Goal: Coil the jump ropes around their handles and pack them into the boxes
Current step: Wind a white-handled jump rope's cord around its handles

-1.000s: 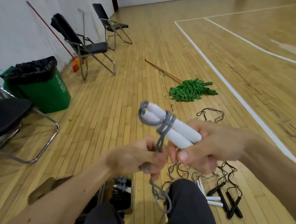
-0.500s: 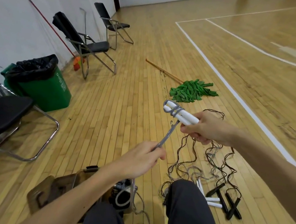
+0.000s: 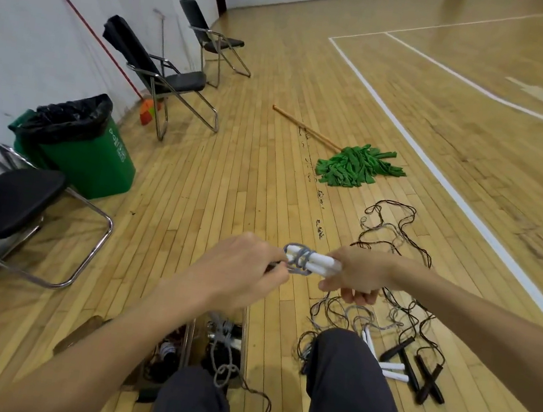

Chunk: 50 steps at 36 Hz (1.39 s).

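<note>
Holds a pair of white handles (image 3: 322, 265) in the right hand (image 3: 357, 274), bound near their left end with turns of grey rope (image 3: 300, 261); pinches that rope in the left hand (image 3: 244, 271), just beside the wraps. Sits over an open box (image 3: 191, 340) between the knees, grey slack draped across it. To the right, on the wooden floor (image 3: 231, 183): tangled loose ropes (image 3: 393, 242), black handles (image 3: 427, 378), a green mop (image 3: 354, 166) beyond

Bare forearms (image 3: 107, 340), and legs in seemingly dark grey trousers (image 3: 348, 396).
</note>
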Each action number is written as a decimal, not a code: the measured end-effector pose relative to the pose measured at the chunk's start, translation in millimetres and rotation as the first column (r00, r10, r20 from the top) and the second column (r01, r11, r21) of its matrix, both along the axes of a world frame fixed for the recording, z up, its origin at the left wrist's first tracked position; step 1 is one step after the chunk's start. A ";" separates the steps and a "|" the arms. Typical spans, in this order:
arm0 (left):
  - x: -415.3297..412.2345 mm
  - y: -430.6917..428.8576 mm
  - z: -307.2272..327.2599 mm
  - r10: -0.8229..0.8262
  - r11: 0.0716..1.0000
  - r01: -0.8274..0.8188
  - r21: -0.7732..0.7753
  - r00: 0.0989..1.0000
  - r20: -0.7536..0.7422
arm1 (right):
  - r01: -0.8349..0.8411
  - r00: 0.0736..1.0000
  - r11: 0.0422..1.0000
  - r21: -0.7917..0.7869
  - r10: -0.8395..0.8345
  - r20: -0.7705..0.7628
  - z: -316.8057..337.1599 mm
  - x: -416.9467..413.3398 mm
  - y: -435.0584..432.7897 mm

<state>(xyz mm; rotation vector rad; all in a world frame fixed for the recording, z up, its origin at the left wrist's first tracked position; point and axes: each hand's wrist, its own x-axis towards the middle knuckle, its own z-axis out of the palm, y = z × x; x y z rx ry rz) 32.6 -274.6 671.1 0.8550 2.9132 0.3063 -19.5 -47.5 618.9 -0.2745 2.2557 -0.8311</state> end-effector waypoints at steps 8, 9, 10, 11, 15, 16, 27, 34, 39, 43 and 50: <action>-12.4 -4.5 28.2 -0.096 0.986 0.066 0.150 0.973 0.208 | -0.192 0.978 0.974 0.122 0.180 0.104 12.7 18.5 -26.1; -13.5 -4.6 30.1 -0.093 0.981 0.044 0.191 0.962 0.256 | -0.216 0.973 0.968 0.129 0.202 0.113 14.3 21.4 -28.6; -14.8 -4.2 31.8 -0.088 0.974 0.019 0.227 0.950 0.299 | -0.237 0.968 0.962 0.136 0.221 0.123 15.2 24.5 -30.5; -15.9 -4.5 32.8 -0.081 0.966 -0.009 0.259 0.940 0.332 | -0.257 0.962 0.956 0.142 0.238 0.135 16.4 27.6 -32.9; -20.1 -4.7 34.5 -0.100 0.932 -0.061 0.358 0.905 0.413 | -0.329 0.936 0.934 0.137 0.303 0.180 23.2 39.5 -41.4; -21.4 -5.1 34.3 -0.103 0.924 -0.071 0.376 0.900 0.424 | -0.349 0.928 0.928 0.127 0.323 0.187 26.1 42.5 -43.2; -34.2 -8.3 18.1 -0.075 0.836 -0.176 0.519 0.902 0.426 | -0.486 0.866 0.872 -0.048 0.489 0.108 62.9 77.1 -54.7; -37.7 -10.1 -8.9 -0.056 0.720 -0.271 0.639 0.895 0.442 | -0.482 0.869 0.859 -0.174 0.494 0.027 72.6 85.0 -52.9; -37.4 -3.3 -26.7 -0.051 0.588 -0.368 0.720 0.872 0.487 | -0.419 0.897 0.828 -0.372 0.442 -0.024 81.1 81.4 -43.0; -35.3 -9.1 -34.6 -0.008 0.530 -0.395 0.751 0.882 0.470 | -0.304 0.938 0.785 -0.541 0.345 -0.026 81.7 70.7 -28.8; -17.8 -5.7 -44.4 0.068 0.546 -0.451 0.705 0.863 0.500 | -0.109 0.985 0.722 -0.683 0.171 0.024 80.9 54.2 -6.7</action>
